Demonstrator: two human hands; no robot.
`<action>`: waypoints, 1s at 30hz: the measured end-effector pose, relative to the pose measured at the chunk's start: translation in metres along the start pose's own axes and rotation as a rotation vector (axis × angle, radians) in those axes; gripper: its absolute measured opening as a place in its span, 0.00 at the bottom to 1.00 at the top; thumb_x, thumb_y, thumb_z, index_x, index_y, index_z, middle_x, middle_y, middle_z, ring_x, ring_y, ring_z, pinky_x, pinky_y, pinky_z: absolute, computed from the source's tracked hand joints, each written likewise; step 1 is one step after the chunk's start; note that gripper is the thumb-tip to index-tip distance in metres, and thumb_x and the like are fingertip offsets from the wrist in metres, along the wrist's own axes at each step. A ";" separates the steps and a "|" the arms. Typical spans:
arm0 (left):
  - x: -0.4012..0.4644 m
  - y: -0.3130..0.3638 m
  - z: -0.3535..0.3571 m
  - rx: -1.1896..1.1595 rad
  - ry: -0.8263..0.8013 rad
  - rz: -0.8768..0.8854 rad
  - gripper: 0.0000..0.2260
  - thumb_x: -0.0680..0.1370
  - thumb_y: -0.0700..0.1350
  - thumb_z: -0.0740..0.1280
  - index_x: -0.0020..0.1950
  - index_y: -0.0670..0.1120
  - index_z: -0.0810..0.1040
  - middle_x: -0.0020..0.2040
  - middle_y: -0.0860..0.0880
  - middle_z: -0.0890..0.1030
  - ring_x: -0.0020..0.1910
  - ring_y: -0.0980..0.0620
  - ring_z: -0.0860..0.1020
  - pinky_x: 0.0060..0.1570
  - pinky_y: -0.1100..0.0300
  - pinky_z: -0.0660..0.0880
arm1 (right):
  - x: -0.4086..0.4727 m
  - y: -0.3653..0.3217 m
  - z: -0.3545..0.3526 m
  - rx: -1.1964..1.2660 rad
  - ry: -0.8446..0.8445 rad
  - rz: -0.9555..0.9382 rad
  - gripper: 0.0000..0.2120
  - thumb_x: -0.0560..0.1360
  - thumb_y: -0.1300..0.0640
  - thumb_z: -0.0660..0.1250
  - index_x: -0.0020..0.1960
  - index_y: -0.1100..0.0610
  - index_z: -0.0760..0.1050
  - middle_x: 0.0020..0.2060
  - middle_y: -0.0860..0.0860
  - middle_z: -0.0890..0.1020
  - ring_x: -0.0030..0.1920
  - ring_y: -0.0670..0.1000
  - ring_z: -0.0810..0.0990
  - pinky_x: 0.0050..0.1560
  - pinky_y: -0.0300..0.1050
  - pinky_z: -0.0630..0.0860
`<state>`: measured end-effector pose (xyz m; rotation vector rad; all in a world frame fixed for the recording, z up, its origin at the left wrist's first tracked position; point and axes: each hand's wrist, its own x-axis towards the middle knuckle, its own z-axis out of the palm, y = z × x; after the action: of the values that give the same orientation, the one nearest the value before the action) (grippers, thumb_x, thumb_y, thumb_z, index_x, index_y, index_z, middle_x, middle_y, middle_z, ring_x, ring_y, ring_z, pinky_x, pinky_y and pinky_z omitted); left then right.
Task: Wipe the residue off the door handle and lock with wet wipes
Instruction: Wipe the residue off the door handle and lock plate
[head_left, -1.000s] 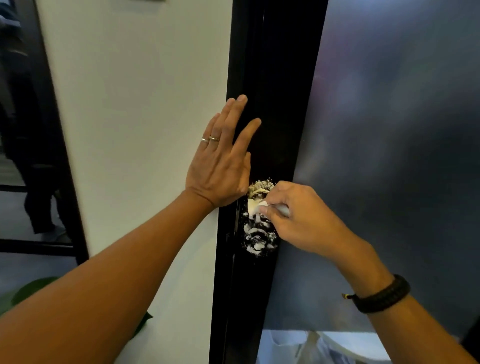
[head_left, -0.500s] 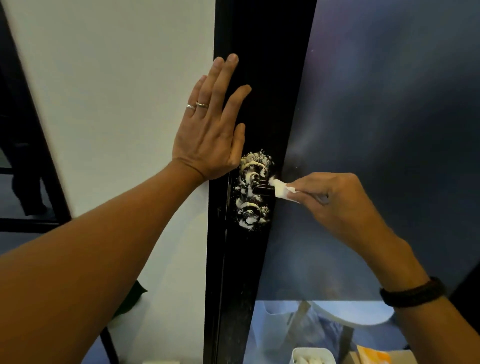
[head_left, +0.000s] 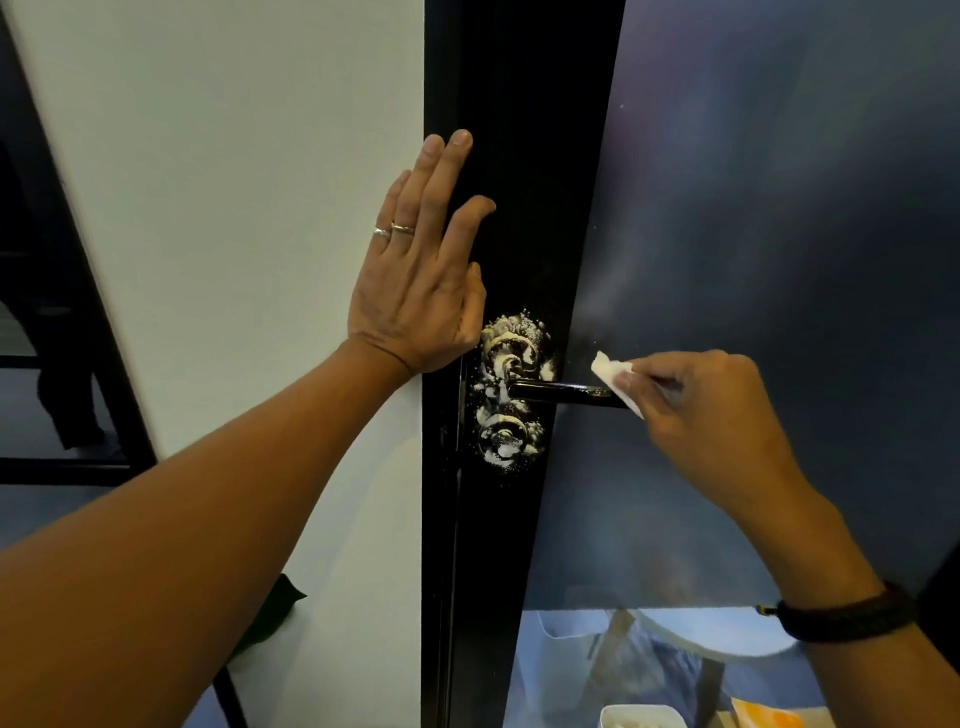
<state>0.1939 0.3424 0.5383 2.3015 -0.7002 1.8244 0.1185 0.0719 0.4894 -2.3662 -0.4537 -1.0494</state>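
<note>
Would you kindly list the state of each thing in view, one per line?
Handle: horizontal, lever looks mostly clean, base caked in residue.
Lock: ringed with white residue.
Wipe: pinched by the right hand, at the lever's tip.
Left hand: flat, fingers straight, pressing on the door frame and wall.
Glass panel: frosted, with a few white specks.

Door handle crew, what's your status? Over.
Left hand flat on door frame. Right hand pinching wet wipe at handle tip. White residue thick around lock. Nothing blocking.
</note>
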 end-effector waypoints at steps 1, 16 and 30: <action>0.000 0.000 0.000 -0.001 -0.005 0.001 0.25 0.73 0.42 0.69 0.70 0.42 0.75 0.84 0.35 0.60 0.84 0.34 0.56 0.83 0.38 0.56 | 0.007 -0.008 0.004 0.012 0.048 -0.006 0.05 0.79 0.55 0.74 0.50 0.54 0.88 0.38 0.52 0.87 0.36 0.55 0.84 0.38 0.56 0.81; -0.001 -0.003 -0.001 -0.009 0.026 0.041 0.22 0.72 0.39 0.67 0.67 0.43 0.73 0.83 0.35 0.62 0.84 0.34 0.58 0.83 0.40 0.57 | 0.090 -0.066 0.039 -0.438 -0.382 -0.744 0.09 0.81 0.49 0.68 0.56 0.48 0.85 0.48 0.48 0.80 0.52 0.50 0.80 0.39 0.50 0.81; -0.002 -0.004 -0.001 -0.026 0.014 0.030 0.21 0.72 0.38 0.66 0.66 0.41 0.77 0.82 0.34 0.64 0.83 0.34 0.59 0.83 0.39 0.59 | 0.093 -0.043 0.044 -0.425 -0.318 -0.969 0.10 0.80 0.69 0.66 0.60 0.63 0.80 0.55 0.59 0.78 0.48 0.54 0.77 0.40 0.45 0.80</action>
<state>0.1948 0.3470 0.5372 2.2725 -0.7560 1.8305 0.1831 0.1412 0.5480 -2.7208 -1.7689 -1.2223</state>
